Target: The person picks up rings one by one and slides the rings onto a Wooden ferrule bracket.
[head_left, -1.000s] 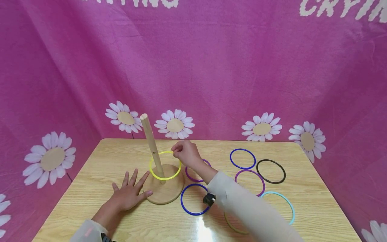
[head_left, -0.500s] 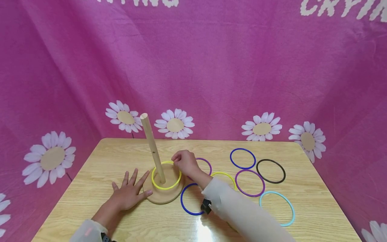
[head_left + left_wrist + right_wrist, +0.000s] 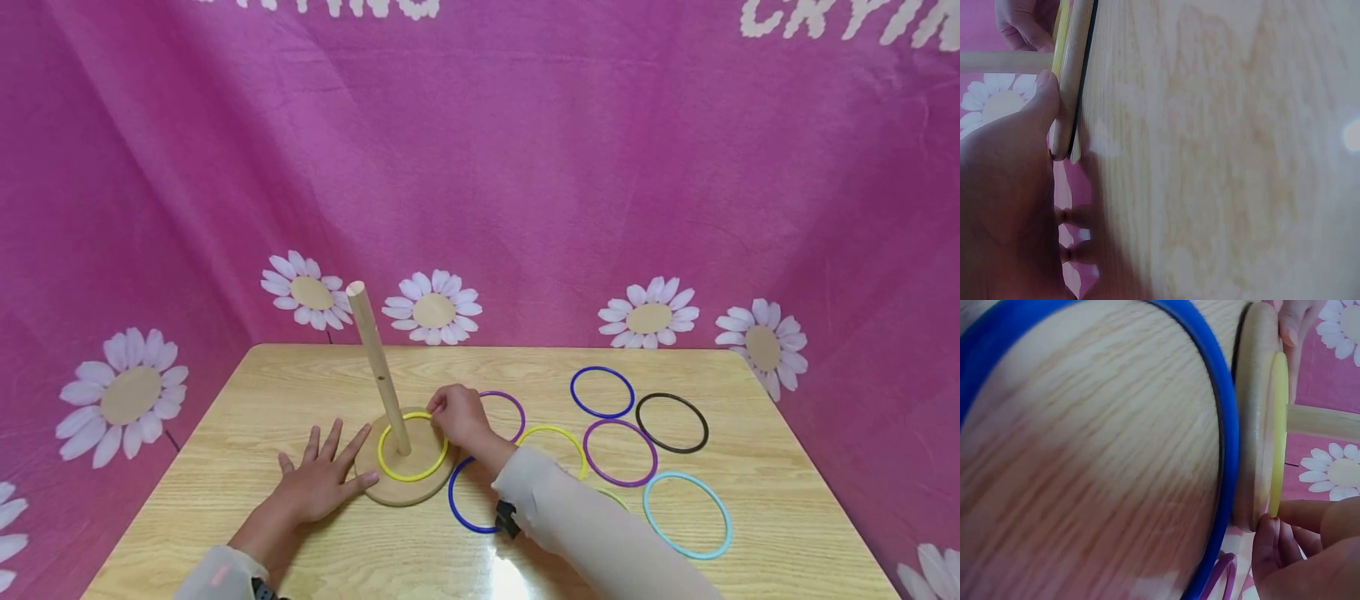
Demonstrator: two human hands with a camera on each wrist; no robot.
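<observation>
Pinching the yellow ring on the base, right hand hides its fingertips; left hand lies spread flat, thumb touching the base.

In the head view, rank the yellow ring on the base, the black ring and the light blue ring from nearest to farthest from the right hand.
1. Yellow ring on the base: at the right hand fingertips, around the peg.
2. Light blue ring: front right.
3. Black ring: back right. These last two are nearly too close to call.

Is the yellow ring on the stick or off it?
On. The yellow ring circles the wooden peg and lies flat on the round base.
</observation>
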